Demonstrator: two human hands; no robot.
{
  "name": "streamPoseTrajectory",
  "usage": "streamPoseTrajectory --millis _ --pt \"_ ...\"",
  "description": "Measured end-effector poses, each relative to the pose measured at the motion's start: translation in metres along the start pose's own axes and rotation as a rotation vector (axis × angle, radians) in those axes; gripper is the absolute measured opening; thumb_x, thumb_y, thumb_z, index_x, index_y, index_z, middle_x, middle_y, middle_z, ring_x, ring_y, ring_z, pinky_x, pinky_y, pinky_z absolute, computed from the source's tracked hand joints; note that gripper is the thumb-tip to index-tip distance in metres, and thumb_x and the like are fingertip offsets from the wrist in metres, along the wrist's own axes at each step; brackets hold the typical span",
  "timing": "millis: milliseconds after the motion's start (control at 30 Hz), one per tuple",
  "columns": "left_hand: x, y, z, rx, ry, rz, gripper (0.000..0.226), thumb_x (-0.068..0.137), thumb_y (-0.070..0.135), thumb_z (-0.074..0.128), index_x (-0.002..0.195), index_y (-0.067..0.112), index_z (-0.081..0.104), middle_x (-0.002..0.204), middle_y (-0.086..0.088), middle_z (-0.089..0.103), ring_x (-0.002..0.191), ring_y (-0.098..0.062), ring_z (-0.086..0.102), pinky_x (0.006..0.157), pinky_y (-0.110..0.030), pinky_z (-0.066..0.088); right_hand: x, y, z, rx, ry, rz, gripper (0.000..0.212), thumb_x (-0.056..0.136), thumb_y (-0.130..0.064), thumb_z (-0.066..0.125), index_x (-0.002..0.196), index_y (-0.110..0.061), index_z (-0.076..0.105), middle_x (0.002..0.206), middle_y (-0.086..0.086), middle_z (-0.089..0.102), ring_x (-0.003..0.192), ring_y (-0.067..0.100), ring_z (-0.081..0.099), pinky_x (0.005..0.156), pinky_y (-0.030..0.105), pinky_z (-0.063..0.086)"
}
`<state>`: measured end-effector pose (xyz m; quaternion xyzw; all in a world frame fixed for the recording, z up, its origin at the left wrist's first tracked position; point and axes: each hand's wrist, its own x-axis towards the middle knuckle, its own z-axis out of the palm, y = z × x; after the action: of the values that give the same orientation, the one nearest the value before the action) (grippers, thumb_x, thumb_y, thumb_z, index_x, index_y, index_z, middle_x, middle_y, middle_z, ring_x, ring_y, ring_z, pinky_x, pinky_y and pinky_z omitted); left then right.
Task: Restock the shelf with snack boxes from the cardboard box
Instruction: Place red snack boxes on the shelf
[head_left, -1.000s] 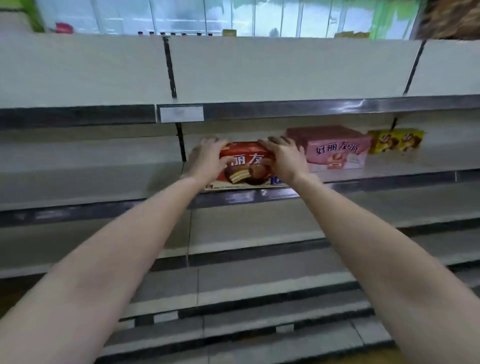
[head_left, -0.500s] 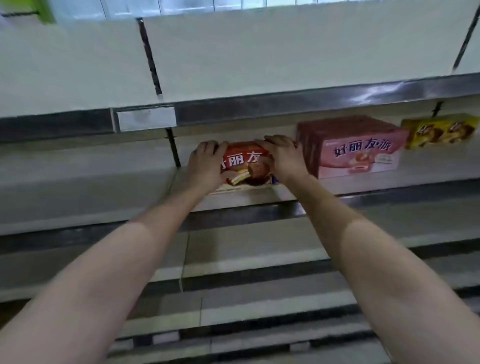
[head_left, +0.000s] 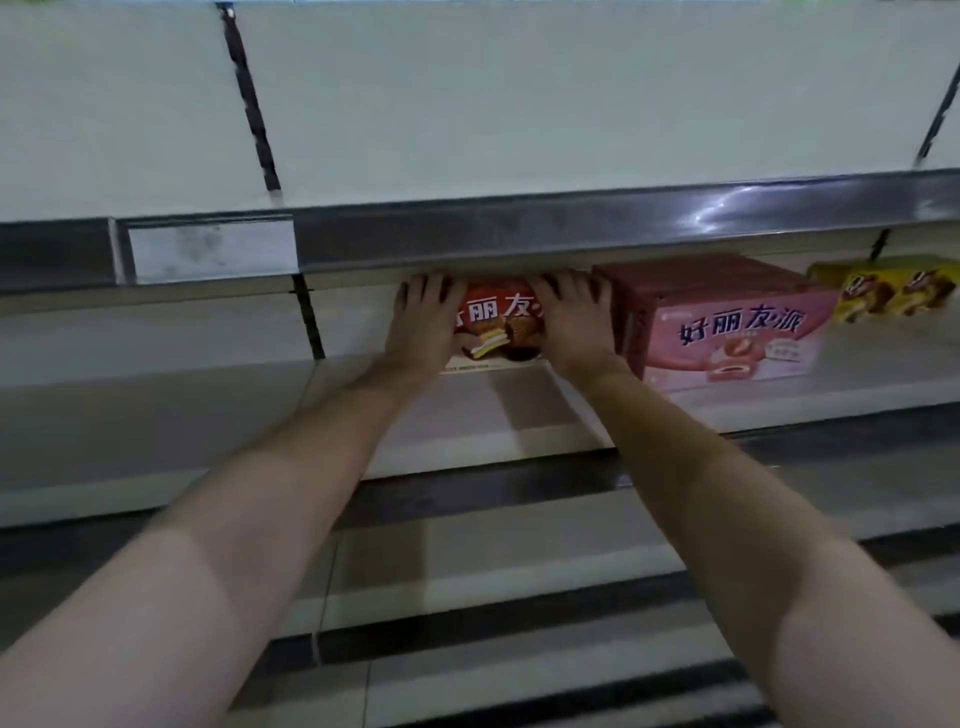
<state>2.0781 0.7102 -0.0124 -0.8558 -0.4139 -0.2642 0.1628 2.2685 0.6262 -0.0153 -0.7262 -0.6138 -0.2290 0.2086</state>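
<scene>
Both hands clamp the red snack box (head_left: 498, 325) by its ends, left hand (head_left: 422, 325) and right hand (head_left: 571, 325) steadying it square on the shelf (head_left: 519, 415), just left of the pink box (head_left: 727, 322), probably keeping the row tidy.

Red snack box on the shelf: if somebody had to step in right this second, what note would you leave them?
Left hand and right hand each grip an end of the red snack box, which sits on the shelf to the left of the pink boxes; yellow boxes stand farther right.
Done: the red box rests on the shelf.
Left: let go, perhaps square it beside the pink ones, then fetch more. The cardboard box is out of view.
</scene>
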Motion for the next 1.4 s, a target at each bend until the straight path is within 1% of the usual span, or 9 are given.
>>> streamPoseTrajectory --millis 200,367,533,667,733,900,1033,1267,1400 --pt "0.025 0.009 0.019 0.037 0.007 0.008 0.097 0.068 0.055 0.078 0.147 0.012 0.041 0.147 -0.020 0.039 0.134 -0.045 0.034 0.116 -0.057 0.021 0.021 0.009 0.014 0.007 -0.027 0.088 0.093 0.075 -0.045 0.078 0.152 -0.022 0.032 0.152 0.012 0.035 0.145 0.033 0.025 0.121 0.055 0.006" --pt "0.029 0.006 0.033 0.049 0.058 0.041 0.094 0.072 0.057 0.074 0.147 0.011 0.039 0.146 -0.019 0.041 0.131 -0.043 0.036 0.115 -0.055 0.025 0.027 0.013 0.022 0.026 -0.012 0.112 0.110 0.060 -0.056 0.086 0.151 -0.022 0.034 0.151 0.012 0.037 0.145 0.034 0.025 0.121 0.056 0.001" --pt "0.029 0.011 0.023 0.032 -0.012 0.028 0.092 0.076 0.054 0.075 0.149 0.015 0.034 0.150 -0.016 0.035 0.136 -0.041 0.030 0.118 -0.056 0.017 0.026 0.012 0.012 0.036 -0.067 0.105 0.097 0.075 -0.050 0.075 0.154 -0.021 0.027 0.155 0.013 0.029 0.147 0.033 0.018 0.121 0.055 -0.001" --pt "0.023 0.024 0.002 0.002 -0.050 -0.002 0.082 0.084 0.044 0.068 0.151 0.019 0.030 0.156 -0.013 0.028 0.144 -0.039 0.020 0.117 -0.061 0.006 0.009 0.000 -0.002 0.167 -0.026 0.101 0.090 0.082 -0.036 0.074 0.155 -0.012 0.026 0.157 0.019 0.028 0.145 0.037 0.024 0.120 0.047 0.020" --pt "0.016 0.033 -0.012 -0.007 -0.020 0.000 0.073 0.085 0.037 0.066 0.148 0.016 0.036 0.153 -0.014 0.035 0.143 -0.037 0.025 0.118 -0.058 0.009 -0.005 -0.008 -0.013 0.224 -0.009 0.079 0.083 0.084 -0.027 0.071 0.154 -0.011 0.028 0.155 0.018 0.031 0.139 0.038 0.032 0.113 0.047 0.033" --pt "-0.020 0.046 -0.039 -0.019 -0.032 0.025 0.053 0.087 0.022 0.058 0.139 0.011 0.048 0.139 -0.014 0.049 0.126 -0.035 0.042 0.109 -0.043 0.030 -0.040 -0.022 -0.044 0.215 -0.131 0.175 0.061 0.089 -0.005 0.056 0.147 -0.014 0.037 0.153 0.012 0.033 0.132 0.038 0.042 0.103 0.046 0.044" --pt "-0.062 0.058 -0.064 -0.111 -0.147 -0.010 0.051 0.088 0.017 0.058 0.137 0.015 0.048 0.138 -0.012 0.049 0.127 -0.032 0.044 0.101 -0.039 0.037 -0.078 -0.031 -0.068 0.233 -0.178 0.182 0.065 0.087 -0.003 0.055 0.148 -0.018 0.037 0.146 0.014 0.040 0.126 0.039 0.048 0.099 0.043 0.047" --pt "-0.125 0.077 -0.114 -0.155 -0.106 0.041 0.045 0.089 0.014 0.053 0.133 0.013 0.052 0.128 -0.012 0.056 0.115 -0.033 0.054 0.095 -0.042 0.045 -0.136 -0.046 -0.103 0.252 -0.107 0.162 0.053 0.086 -0.002 0.055 0.138 -0.009 0.047 0.137 0.017 0.049 0.120 0.039 0.051 0.096 0.043 0.047" --pt "-0.146 0.095 -0.133 -0.228 -0.117 0.075 0.042 0.091 0.014 0.055 0.133 0.013 0.053 0.136 -0.010 0.053 0.124 -0.033 0.050 0.101 -0.042 0.042 -0.177 -0.052 -0.127 0.245 -0.050 0.167 0.054 0.085 0.002 0.052 0.138 -0.007 0.048 0.135 0.017 0.050 0.118 0.040 0.051 0.094 0.045 0.046"
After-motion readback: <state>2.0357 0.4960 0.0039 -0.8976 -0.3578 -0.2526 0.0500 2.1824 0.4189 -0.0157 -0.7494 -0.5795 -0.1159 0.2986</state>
